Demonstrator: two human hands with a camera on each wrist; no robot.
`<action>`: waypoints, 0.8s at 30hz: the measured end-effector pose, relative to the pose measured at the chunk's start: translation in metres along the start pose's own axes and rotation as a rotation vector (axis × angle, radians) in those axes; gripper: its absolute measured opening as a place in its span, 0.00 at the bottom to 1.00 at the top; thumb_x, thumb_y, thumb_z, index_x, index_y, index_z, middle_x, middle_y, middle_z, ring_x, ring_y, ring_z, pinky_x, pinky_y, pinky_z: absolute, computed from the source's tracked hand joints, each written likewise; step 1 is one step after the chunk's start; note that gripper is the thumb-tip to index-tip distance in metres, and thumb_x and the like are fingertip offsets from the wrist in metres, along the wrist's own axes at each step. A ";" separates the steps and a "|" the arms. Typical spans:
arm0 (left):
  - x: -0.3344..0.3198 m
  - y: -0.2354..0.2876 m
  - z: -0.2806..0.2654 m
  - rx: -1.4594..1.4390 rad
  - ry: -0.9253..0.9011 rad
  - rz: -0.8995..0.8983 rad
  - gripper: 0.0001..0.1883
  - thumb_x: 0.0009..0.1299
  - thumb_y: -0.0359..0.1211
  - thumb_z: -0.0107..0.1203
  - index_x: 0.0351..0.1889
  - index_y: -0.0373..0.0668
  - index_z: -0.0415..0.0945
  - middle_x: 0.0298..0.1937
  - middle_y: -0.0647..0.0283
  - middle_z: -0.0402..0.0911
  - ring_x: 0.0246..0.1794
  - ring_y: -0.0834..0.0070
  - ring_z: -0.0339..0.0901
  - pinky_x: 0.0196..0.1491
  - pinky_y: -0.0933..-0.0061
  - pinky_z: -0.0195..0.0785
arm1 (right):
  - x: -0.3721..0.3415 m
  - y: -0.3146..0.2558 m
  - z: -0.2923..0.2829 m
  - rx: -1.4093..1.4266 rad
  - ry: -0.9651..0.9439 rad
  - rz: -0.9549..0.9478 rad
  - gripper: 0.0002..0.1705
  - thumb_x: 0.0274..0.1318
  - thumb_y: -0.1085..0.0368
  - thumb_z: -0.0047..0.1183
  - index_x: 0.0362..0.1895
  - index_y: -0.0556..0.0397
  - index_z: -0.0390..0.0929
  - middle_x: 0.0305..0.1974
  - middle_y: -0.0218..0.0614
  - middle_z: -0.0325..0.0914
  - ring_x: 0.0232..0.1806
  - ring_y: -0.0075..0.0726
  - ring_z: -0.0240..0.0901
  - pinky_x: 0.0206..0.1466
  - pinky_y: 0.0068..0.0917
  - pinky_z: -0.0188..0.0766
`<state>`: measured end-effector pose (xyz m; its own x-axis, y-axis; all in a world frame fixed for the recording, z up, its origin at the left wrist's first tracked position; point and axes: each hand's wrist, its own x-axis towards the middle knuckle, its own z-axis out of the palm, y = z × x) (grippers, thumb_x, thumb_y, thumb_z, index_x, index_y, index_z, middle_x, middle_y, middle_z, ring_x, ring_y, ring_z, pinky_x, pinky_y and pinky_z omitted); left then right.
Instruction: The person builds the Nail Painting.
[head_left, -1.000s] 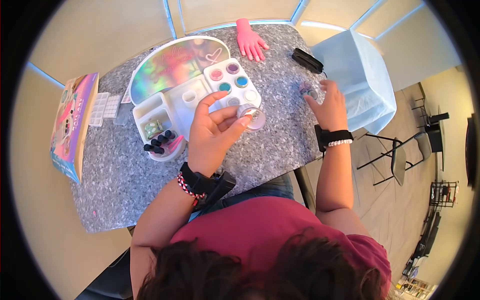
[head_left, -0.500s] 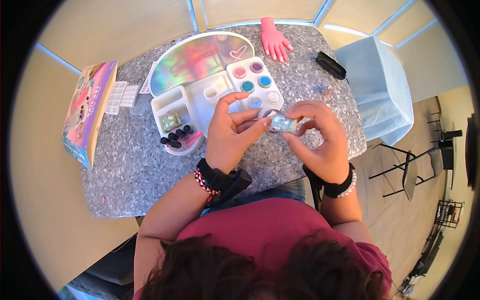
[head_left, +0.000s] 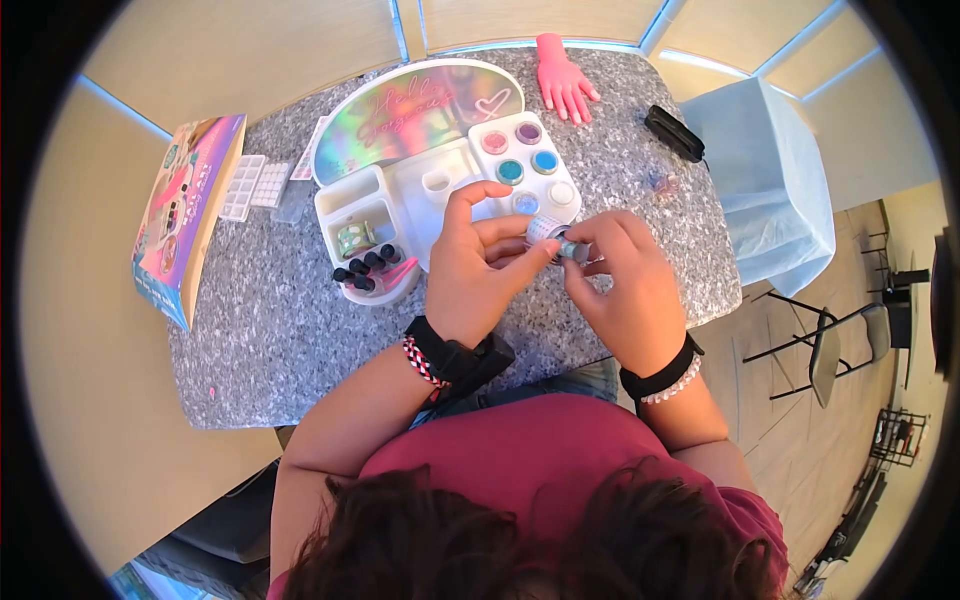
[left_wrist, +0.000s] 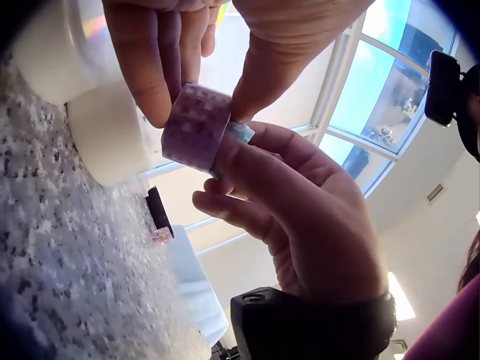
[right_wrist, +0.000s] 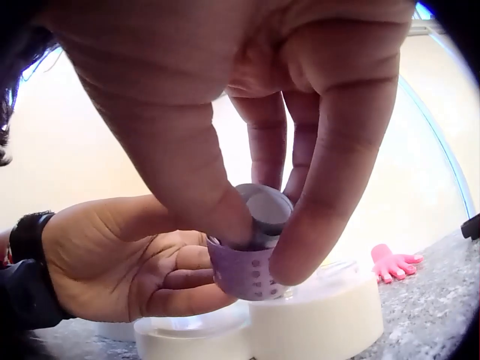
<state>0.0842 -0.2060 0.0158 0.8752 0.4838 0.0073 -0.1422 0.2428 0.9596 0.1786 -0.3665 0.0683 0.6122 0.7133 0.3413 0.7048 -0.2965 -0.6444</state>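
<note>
1. Right wrist cam: lilac roll – ring-shaped, rows of dots on side; smaller greyish roll at its open end, depth can't tell.
2. L hand pinches lilac roll, R hand grips greyish roll – hands together over tabletop, by tray's near R corner.
3. White tray w/ colored pots just beyond; box far L, pink model hand at back, blk case to R.
4. Tabletop runs R of hands to its edge; front edge nr person.
</note>
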 end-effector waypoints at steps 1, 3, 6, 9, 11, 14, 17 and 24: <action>0.001 -0.002 0.000 0.024 -0.005 0.027 0.35 0.74 0.25 0.72 0.71 0.41 0.58 0.54 0.49 0.91 0.51 0.71 0.90 0.51 0.74 0.83 | 0.000 -0.001 0.001 0.001 -0.001 0.000 0.16 0.57 0.78 0.68 0.49 0.57 0.81 0.49 0.46 0.81 0.41 0.48 0.85 0.42 0.36 0.87; 0.001 0.003 -0.001 0.015 0.000 -0.013 0.37 0.73 0.26 0.73 0.72 0.41 0.58 0.54 0.50 0.91 0.50 0.72 0.90 0.50 0.74 0.83 | 0.001 -0.003 0.003 0.085 0.034 0.007 0.16 0.57 0.76 0.71 0.49 0.56 0.82 0.49 0.47 0.81 0.41 0.50 0.85 0.42 0.36 0.87; 0.002 0.005 -0.004 -0.002 -0.012 -0.050 0.40 0.71 0.27 0.75 0.74 0.43 0.58 0.53 0.53 0.89 0.50 0.74 0.89 0.50 0.74 0.83 | 0.004 0.004 -0.004 0.061 -0.001 -0.031 0.19 0.56 0.74 0.74 0.50 0.54 0.82 0.50 0.46 0.81 0.42 0.49 0.84 0.42 0.36 0.86; 0.002 0.006 -0.005 -0.010 -0.049 -0.057 0.42 0.70 0.28 0.76 0.75 0.43 0.57 0.55 0.55 0.86 0.52 0.74 0.87 0.51 0.74 0.83 | 0.006 0.005 -0.005 0.003 0.019 -0.138 0.21 0.54 0.71 0.77 0.50 0.52 0.83 0.50 0.43 0.81 0.44 0.47 0.83 0.41 0.34 0.85; 0.001 0.009 -0.004 -0.012 -0.068 -0.065 0.43 0.70 0.28 0.76 0.76 0.44 0.56 0.56 0.55 0.85 0.53 0.74 0.87 0.51 0.73 0.83 | 0.008 0.004 -0.009 0.060 0.021 -0.113 0.23 0.54 0.71 0.77 0.52 0.52 0.82 0.50 0.40 0.82 0.46 0.42 0.83 0.44 0.33 0.84; 0.001 0.015 -0.002 -0.113 -0.051 -0.085 0.42 0.71 0.25 0.74 0.76 0.44 0.56 0.58 0.53 0.84 0.54 0.73 0.86 0.53 0.73 0.83 | 0.005 0.007 -0.004 0.325 0.011 0.010 0.27 0.56 0.71 0.76 0.58 0.51 0.78 0.51 0.34 0.82 0.49 0.34 0.82 0.50 0.32 0.81; 0.001 0.013 -0.002 -0.194 -0.084 -0.061 0.41 0.71 0.24 0.73 0.76 0.44 0.56 0.59 0.52 0.83 0.54 0.74 0.86 0.52 0.74 0.83 | 0.002 0.016 -0.003 0.591 -0.057 0.166 0.30 0.60 0.73 0.72 0.63 0.52 0.72 0.53 0.31 0.80 0.53 0.27 0.79 0.58 0.33 0.78; -0.001 0.016 -0.003 -0.024 -0.267 -0.119 0.40 0.72 0.24 0.72 0.76 0.44 0.57 0.57 0.54 0.84 0.54 0.75 0.86 0.52 0.73 0.82 | 0.000 0.018 0.004 0.881 -0.012 0.255 0.31 0.64 0.77 0.63 0.66 0.51 0.64 0.50 0.29 0.78 0.55 0.26 0.78 0.63 0.35 0.74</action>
<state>0.0796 -0.2004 0.0301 0.9767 0.2128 -0.0276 -0.0398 0.3060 0.9512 0.1895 -0.3697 0.0542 0.7043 0.7007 0.1136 0.0176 0.1427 -0.9896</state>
